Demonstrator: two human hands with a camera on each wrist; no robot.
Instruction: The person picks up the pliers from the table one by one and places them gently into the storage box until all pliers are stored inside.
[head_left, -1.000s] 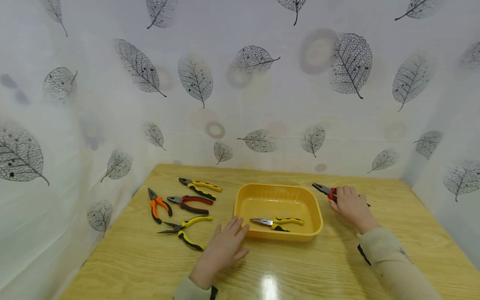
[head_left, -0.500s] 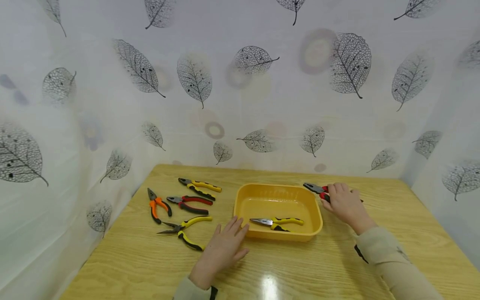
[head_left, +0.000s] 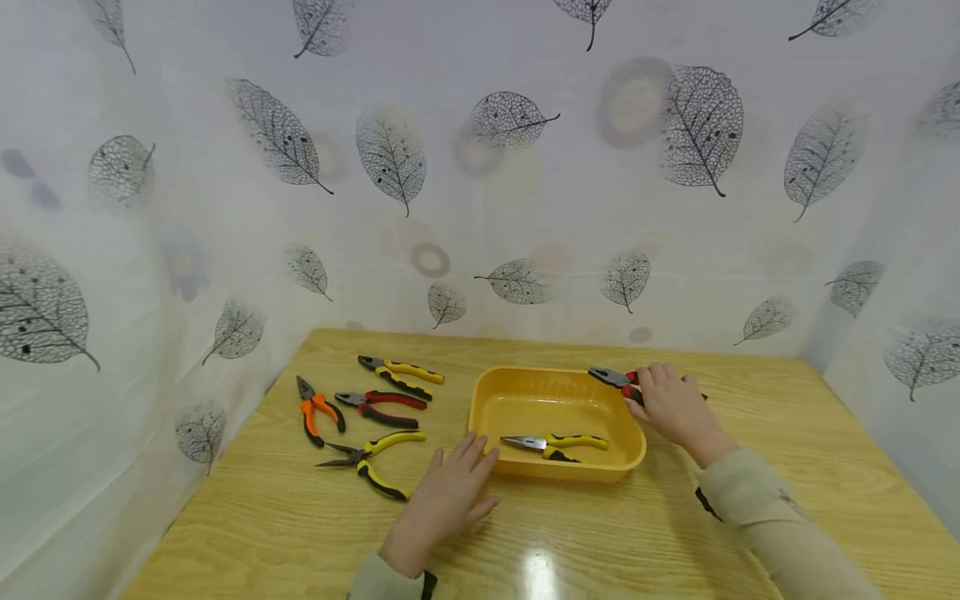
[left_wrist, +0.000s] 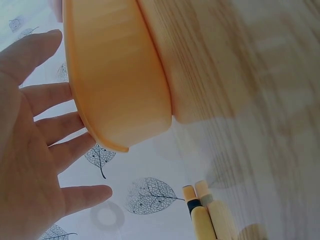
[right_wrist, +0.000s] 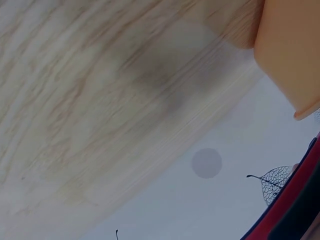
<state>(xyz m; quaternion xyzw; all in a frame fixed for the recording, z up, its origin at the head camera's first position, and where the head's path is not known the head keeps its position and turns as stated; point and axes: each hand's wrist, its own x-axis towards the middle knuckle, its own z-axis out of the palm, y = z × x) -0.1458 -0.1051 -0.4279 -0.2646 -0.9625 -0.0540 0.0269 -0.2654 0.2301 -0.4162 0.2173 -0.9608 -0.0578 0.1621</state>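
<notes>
In the head view my right hand [head_left: 675, 407] grips red-and-black combination pliers [head_left: 609, 377] by the handles, their steel jaws pointing left over the back right corner of a yellow plastic tray [head_left: 555, 477]. My left hand [head_left: 444, 498] rests with spread fingers against the tray's front left corner; the left wrist view shows its fingertips [left_wrist: 75, 120] touching the rim. Inside the tray lie long-nose pliers [head_left: 566, 443] with yellow-and-black handles. Red-and-black handles [right_wrist: 295, 200] show at the lower right of the right wrist view, where the hand itself is mostly out of frame.
Left of the tray on the wooden table [head_left: 600, 542] lie orange-handled pliers [head_left: 318, 412], yellow-and-black combination pliers [head_left: 401, 377], red-and-black pliers [head_left: 382, 408] and spread yellow-handled long-nose pliers [head_left: 367, 458]. A leaf-patterned white curtain [head_left: 555, 208] hangs behind and at the sides.
My right hand has carried the red-and-black pliers leftward, from beside the tray to above its back right corner. The left hand and the tray have stayed in place.
</notes>
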